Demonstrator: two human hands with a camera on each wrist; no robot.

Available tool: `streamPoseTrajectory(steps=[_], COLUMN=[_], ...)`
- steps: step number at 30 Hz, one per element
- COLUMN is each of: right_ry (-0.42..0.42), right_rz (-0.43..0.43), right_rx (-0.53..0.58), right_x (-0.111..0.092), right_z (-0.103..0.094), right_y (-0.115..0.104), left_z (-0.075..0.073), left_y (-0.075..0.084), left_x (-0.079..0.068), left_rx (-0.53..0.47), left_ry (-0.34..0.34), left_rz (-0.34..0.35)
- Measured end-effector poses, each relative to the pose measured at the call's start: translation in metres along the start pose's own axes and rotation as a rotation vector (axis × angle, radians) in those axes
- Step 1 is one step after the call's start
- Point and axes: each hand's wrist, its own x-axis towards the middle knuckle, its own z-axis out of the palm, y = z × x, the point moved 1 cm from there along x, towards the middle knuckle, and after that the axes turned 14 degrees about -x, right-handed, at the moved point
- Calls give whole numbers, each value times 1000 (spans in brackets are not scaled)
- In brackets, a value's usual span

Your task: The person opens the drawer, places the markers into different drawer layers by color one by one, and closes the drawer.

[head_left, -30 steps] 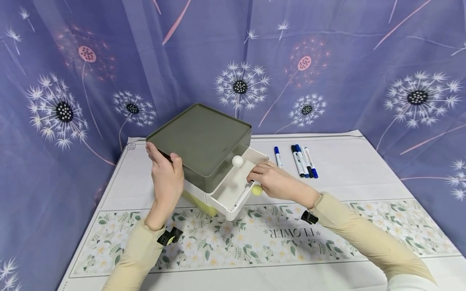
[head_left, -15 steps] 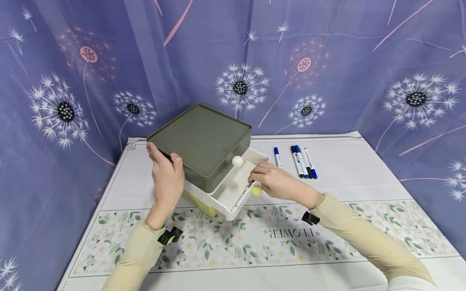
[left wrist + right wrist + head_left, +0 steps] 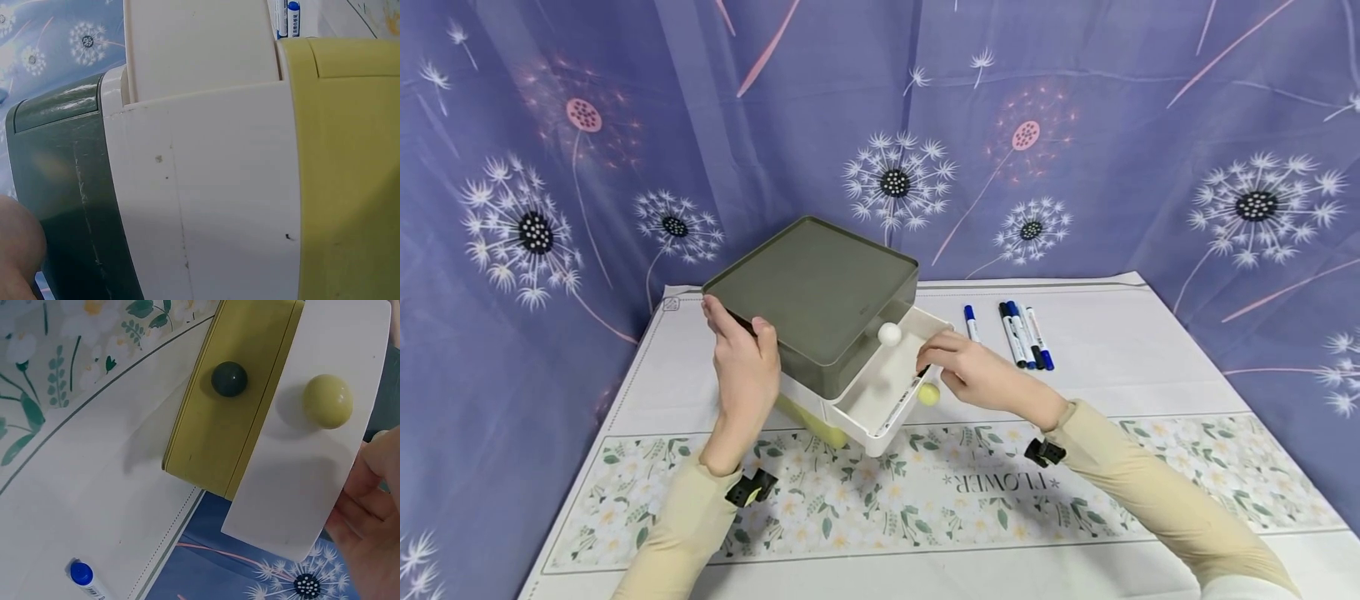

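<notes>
A stacked desktop drawer box has a dark green top unit, a white middle unit with its white drawer pulled out, and a yellow lower unit. My left hand rests against the green unit's left side, thumb at the rim and fingers fairly straight. My right hand reaches over the drawer's front wall with bent fingers. Its fingertips are at the black end of a marker lying along the inside of that wall. In the right wrist view, curled fingers sit behind the white front; their tips are hidden.
Several capped markers lie side by side on the white tablecloth to the right, and one blue-capped marker lies apart, nearer the drawer. The drawer's round yellow knob sticks out in front. A purple dandelion curtain hangs behind the table.
My right hand has shifted slightly right and up along the drawer's front wall, and more of the marker's black end shows. The left hand and the box stay put.
</notes>
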Motion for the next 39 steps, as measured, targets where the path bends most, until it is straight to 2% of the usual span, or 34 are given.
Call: streamPoseTrajectory(steps=[6, 11, 14, 21, 31, 39], right_ry=[163, 292, 334, 345, 455, 380], right_rz=[7, 65, 104, 201, 449, 706], right_rx=[27, 44, 34, 27, 35, 103], right_x=[-1, -2, -4, -12, -17, -26], right_z=[-2, -5, -5, -4, -10, -15], right_y=[6, 13, 19, 28, 50, 72], left_z=[-1, 0, 0, 0, 1, 1], left_y=[0, 0, 0, -1, -2, -3], left_x=[0, 0, 0, -1, 0, 1], left_rx=[7, 10, 11, 4, 8, 13], left_ry=[-1, -5, -6, 1, 14, 8], left_rz=[-5, -7, -5, 8, 21, 8])
